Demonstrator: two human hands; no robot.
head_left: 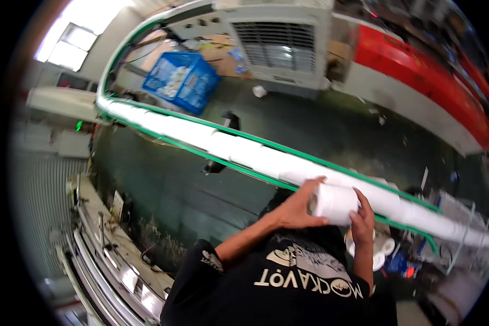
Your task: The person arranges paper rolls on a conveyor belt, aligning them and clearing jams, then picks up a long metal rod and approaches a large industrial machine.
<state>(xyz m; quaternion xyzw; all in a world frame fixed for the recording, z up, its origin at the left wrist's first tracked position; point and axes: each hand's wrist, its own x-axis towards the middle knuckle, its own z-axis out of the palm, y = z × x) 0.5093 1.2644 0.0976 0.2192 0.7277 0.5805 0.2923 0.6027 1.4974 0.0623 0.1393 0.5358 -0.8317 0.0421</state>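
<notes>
Between my two hands is a white paper roll [336, 204], held on its side in front of my black shirt. My left hand [303, 206] is closed round its left end, thumb and fingers on the rim. Against the right end my right hand [362, 216] presses with curled fingers. Just beyond the held roll runs a narrow conveyor [280, 148] with green side rails. A long row of white paper rolls [223, 145] lies end to end along it.
A blue crate [201, 89] with white pieces inside stands on the floor beyond the conveyor, near a grey air cooler [277, 43]. A red and white machine [418, 70] is at the far right. Metal rollers [98, 271] lie at lower left. Loose rolls [383, 247] sit beside my right arm.
</notes>
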